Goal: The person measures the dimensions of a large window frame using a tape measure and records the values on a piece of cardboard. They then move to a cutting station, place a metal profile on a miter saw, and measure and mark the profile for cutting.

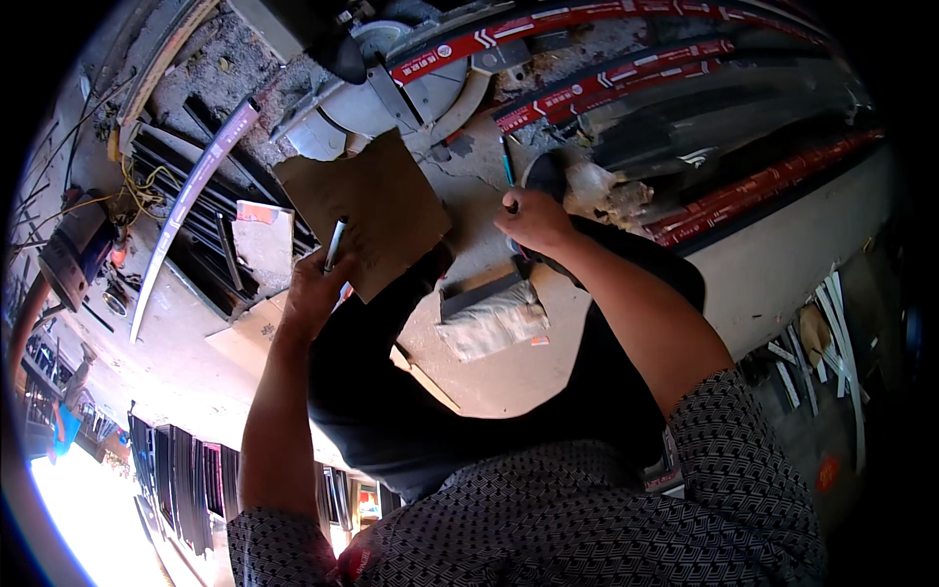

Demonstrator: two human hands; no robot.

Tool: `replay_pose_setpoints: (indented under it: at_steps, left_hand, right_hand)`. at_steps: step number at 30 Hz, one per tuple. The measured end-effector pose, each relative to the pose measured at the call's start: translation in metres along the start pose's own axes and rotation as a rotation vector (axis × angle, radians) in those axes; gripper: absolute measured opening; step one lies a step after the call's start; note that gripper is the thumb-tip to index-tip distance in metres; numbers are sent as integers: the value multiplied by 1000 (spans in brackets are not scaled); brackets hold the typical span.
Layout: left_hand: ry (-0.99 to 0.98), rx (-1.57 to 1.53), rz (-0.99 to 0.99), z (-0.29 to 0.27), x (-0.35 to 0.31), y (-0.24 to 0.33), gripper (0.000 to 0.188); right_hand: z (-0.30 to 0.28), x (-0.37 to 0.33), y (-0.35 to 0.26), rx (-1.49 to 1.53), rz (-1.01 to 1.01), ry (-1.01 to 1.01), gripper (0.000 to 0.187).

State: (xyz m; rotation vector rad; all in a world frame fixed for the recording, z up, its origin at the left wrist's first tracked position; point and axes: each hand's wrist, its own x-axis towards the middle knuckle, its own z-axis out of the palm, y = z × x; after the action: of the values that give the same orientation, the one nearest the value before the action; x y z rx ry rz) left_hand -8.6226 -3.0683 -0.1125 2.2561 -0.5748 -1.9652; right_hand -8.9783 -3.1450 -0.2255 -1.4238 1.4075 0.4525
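My left hand (311,289) grips the lower left edge of a torn, brown piece of cardboard (391,210). A pale, slim pen (335,245) stands up from the same fingers, lying against the cardboard. To the right, my right hand (536,221) is closed over my knee; a small dark end shows at its fingers, but its kind is hidden. Just beyond that hand lies a teal pen (507,161), beside a dark shoe (546,174). Between my legs, a worn, pale, block-shaped piece (494,321) rests on the floor.
A circular saw machine (411,93) stands ahead on the dusty floor. Long red-and-black wrapped strips (606,83) lie at the far right. A curved pale strip (186,201) and several dark bars (186,161) lie left. White offcuts (836,323) lie at the right.
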Motion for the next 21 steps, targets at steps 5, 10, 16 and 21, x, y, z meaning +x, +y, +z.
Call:
replay_pose_setpoints:
  at_steps: [5,10,16,21]
  left_hand:
    - [-91,89,55,-20,80,-32,33]
    - [-98,116,-55,-45,133,-72,32]
    - [-135,144,1,-49,164,-128,26]
    - [-89,-24,26,-46,165,-158,24]
  right_hand:
    - [44,72,11,-115,-94,21,40]
    - [88,125,45,-262,-322,150,36]
    - [127,156,80,-457,-581,275,36]
    - [139,162,95,-589,-680,296,44]
